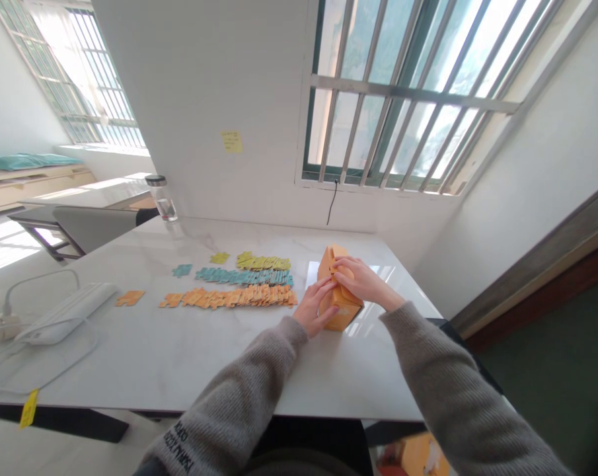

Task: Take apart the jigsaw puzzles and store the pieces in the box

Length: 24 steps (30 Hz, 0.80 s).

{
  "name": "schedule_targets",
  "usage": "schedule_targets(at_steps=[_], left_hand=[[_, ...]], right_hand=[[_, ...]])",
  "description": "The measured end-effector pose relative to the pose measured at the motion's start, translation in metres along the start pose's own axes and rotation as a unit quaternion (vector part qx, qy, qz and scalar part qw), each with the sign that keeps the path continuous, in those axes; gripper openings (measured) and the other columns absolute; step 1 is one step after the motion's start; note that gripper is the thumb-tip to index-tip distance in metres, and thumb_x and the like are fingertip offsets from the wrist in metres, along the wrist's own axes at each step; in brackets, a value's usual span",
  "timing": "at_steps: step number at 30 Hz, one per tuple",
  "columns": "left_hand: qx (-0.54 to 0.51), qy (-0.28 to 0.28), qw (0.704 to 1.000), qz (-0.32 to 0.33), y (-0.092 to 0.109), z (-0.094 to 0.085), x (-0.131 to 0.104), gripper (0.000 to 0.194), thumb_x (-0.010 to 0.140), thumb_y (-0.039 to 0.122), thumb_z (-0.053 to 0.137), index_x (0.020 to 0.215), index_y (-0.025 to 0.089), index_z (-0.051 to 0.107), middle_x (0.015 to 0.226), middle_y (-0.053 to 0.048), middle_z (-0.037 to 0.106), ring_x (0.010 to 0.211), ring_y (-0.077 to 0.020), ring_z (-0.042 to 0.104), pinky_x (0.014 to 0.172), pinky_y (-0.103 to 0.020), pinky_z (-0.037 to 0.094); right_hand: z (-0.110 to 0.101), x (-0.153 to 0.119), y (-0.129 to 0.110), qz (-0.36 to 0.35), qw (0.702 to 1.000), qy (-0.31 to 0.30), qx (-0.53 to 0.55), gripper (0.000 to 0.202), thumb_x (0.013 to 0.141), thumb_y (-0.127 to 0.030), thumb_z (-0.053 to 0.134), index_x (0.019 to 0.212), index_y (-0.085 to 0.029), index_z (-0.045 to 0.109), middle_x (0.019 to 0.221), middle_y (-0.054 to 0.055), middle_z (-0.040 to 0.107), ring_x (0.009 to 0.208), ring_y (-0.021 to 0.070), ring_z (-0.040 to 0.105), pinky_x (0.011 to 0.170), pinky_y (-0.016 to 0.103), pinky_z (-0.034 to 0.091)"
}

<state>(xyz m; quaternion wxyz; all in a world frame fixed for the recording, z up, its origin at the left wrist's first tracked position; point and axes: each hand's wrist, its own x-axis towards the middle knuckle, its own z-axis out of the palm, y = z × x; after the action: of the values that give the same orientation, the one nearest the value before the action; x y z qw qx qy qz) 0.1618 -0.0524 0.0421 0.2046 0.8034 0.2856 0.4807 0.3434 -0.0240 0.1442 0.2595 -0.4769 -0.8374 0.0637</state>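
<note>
An orange cardboard box (342,320) stands on the white table, with flaps up at its top. My left hand (314,308) holds the box's left side, fingers near the top edge and thumb across the near face. From the right, my right hand (364,280) grips the top, its fingertips at the flaps. Left of the box lie overlapping rows of jigsaw pieces: yellow-green pieces (263,262) at the back, blue-green pieces (239,276) in the middle and orange pieces (234,297) in front. The inside of the box is hidden.
On the left of the table (189,370) lies a white power strip (68,314) with looped cables. A clear bottle (162,200) stands at the back left corner. A barred window (392,99) is above the wall side. Orange items (422,455) show below the table's front edge.
</note>
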Motion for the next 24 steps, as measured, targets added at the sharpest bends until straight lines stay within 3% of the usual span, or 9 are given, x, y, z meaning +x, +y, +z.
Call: schedule_targets(at_steps=[13,20,24], left_hand=[[-0.014,0.004,1.000,0.005,-0.001,0.000,0.001,0.054,0.093,0.033,0.055,0.144,0.027,0.040,0.149,-0.010,0.040,0.138,-0.0278,0.036,0.116,-0.051,0.032],[-0.038,0.000,0.999,-0.022,-0.012,0.000,0.012,0.062,0.091,0.044,0.056,0.144,0.021,0.035,0.150,-0.015,0.039,0.127,-0.0293,0.047,0.110,-0.053,0.037],[-0.008,-0.020,1.000,-0.002,-0.012,-0.006,0.020,0.063,0.090,0.046,0.056,0.143,0.019,0.036,0.149,-0.016,0.040,0.131,-0.0313,0.043,0.111,-0.053,0.033]], right_hand=[[0.000,-0.002,0.000,0.008,1.000,-0.007,0.009,0.020,0.090,-0.027,0.051,0.104,-0.021,0.064,0.125,0.009,0.064,0.118,0.0246,0.056,0.106,0.044,0.039],[0.002,-0.003,0.003,-0.001,1.000,-0.001,0.016,0.019,0.089,-0.025,0.052,0.104,-0.021,0.063,0.122,0.008,0.064,0.118,0.0240,0.056,0.107,0.044,0.038],[0.001,-0.003,0.003,0.001,1.000,0.001,0.017,0.020,0.090,-0.026,0.051,0.106,-0.022,0.063,0.122,0.008,0.064,0.118,0.0239,0.055,0.106,0.044,0.039]])
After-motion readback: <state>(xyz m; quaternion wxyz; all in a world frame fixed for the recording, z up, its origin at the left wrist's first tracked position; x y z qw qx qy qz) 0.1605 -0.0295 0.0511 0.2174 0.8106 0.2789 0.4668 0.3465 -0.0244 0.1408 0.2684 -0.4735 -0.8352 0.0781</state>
